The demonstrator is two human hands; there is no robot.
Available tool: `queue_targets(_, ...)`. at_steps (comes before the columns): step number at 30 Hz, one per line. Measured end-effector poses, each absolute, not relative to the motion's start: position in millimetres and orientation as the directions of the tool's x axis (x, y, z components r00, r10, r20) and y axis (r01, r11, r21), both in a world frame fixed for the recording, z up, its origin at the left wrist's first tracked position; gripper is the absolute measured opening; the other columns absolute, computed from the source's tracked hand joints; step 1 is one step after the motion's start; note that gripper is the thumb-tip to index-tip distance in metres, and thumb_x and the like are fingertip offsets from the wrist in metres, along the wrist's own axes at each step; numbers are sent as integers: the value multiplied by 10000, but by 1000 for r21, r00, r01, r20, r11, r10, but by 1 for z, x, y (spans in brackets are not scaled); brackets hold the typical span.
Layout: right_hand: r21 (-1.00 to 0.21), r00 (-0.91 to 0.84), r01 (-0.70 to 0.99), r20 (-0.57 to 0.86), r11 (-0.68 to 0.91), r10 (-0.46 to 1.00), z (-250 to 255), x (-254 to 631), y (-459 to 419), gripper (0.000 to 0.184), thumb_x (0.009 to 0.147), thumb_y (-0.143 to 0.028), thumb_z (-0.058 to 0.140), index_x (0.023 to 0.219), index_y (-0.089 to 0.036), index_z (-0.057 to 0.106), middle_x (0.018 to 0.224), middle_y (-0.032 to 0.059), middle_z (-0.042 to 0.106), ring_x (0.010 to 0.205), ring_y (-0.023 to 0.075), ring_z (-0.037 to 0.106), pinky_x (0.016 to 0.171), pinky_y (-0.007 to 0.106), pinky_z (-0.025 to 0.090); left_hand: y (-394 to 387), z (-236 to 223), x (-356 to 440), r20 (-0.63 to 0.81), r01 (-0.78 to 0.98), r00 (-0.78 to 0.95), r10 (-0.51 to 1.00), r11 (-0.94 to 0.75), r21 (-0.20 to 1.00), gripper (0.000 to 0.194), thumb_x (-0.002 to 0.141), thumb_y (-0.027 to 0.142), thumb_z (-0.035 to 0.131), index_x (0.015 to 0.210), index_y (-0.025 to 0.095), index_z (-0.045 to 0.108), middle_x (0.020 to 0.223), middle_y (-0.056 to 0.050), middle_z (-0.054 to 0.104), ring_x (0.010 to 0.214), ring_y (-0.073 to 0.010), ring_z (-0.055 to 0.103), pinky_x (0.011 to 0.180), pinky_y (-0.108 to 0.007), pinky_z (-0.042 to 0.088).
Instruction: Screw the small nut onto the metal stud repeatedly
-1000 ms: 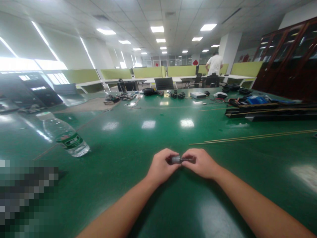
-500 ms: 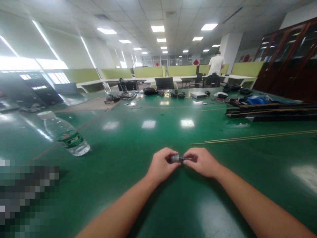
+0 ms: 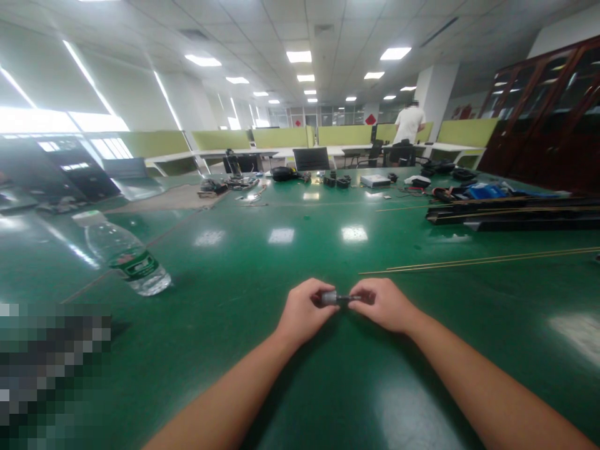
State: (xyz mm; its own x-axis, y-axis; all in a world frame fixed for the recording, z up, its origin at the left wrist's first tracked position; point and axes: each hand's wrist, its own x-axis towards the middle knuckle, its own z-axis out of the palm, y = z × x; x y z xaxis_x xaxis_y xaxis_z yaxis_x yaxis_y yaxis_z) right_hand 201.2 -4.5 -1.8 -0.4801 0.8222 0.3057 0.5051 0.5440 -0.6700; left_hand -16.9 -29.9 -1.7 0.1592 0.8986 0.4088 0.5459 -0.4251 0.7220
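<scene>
Over the green tabletop [image 3: 225, 350], my two hands meet at a small grey cylindrical piece [image 3: 329, 298] with a thin dark shaft [image 3: 345, 299] running out of its right end. My left hand [image 3: 307, 312] is closed on the grey cylinder, thumb below and fingers above. The thumb and fingers of my right hand [image 3: 384, 306] pinch around the right end of the shaft. The piece lies level between the hands. Its exact kind is too small to make out, and both of its ends are partly hidden by fingers.
A clear plastic water bottle [image 3: 135, 262] is at left, near a blurred-out dark object [image 3: 51, 369]. Thin brass-coloured rods [image 3: 469, 259] lie at right, before black metal rails [image 3: 515, 215]. Electronics line the far edge; a person [image 3: 409, 125] stands beyond.
My hands have drawn very slightly apart, showing a little more of the dark shaft between them. Both keep their hold, and the things on the table stay put.
</scene>
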Motion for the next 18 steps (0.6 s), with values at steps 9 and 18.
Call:
queue_targets(9, -670, -461, 520, 303, 530, 834, -4, 205, 1, 94, 794, -265, 702, 829, -186, 739, 716, 12, 682, 635, 153, 592, 593, 250, 426, -29, 0, -17, 382, 535, 112, 917, -380, 755, 269, 651, 144, 792, 904, 205, 722, 886, -26, 703, 793, -169, 652, 721, -282, 534)
queue_targets(18, -688, -426, 528, 293, 499, 856, -1, 210, 4, 109, 787, -275, 701, 822, -177, 736, 724, 20, 705, 644, 156, 615, 616, 256, 455, -24, 9, -29, 322, 509, -77, 944, -240, 826, 302, 669, 357, 806, 910, 198, 715, 863, -37, 712, 771, -199, 642, 766, -345, 523)
